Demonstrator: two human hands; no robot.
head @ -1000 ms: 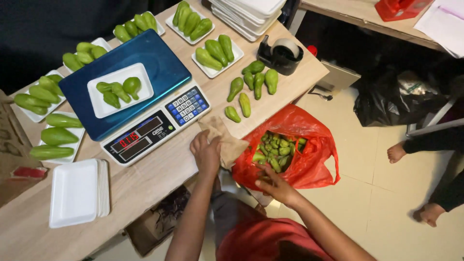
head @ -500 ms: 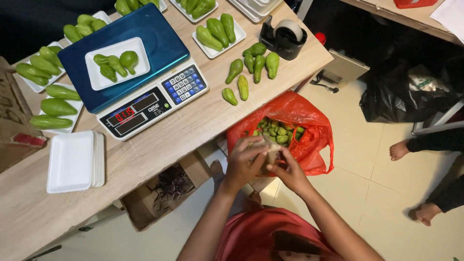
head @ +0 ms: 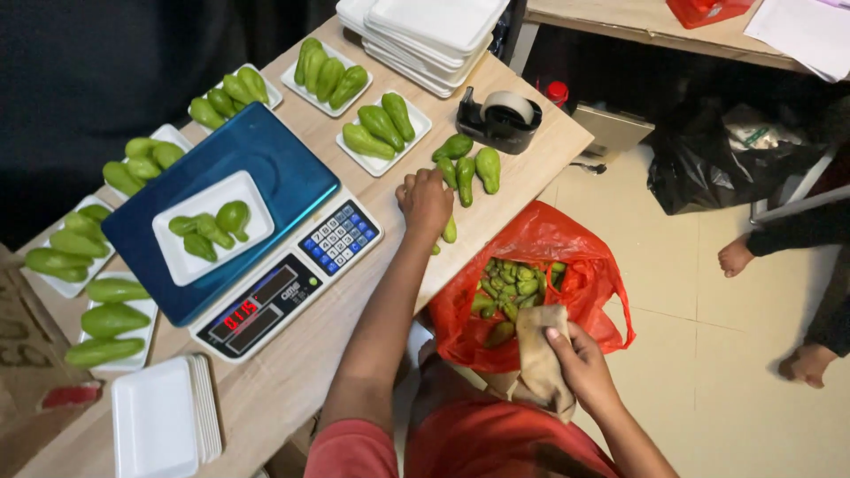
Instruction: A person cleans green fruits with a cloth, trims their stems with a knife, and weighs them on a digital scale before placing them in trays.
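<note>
The desk [head: 292, 389] carries the blue weighing scale [head: 239, 230], whose white tray [head: 212, 226] holds a few green chayotes – that load looks the same as half a second ago. Beside the desk hangs the red plastic bag [head: 540, 243], open and part full of small green vegetables.

The change is in the hands. Half a second ago both met at the mouth of the bag; now they have parted. The left hand [head: 425, 202] has gone up onto the desk and lies palm down with its fingers curled over a loose chayote [head: 449, 230] at the near end of the small heap by the black tape dispenser [head: 500, 119] – whether it grips the fruit or only covers it I cannot tell. The right hand [head: 580, 367] stays low by the bag, pinching a folded tan cloth [head: 538, 354] between thumb and fingers. So the work in hand has moved from the bag to the loose fruit on the desk.
</note>
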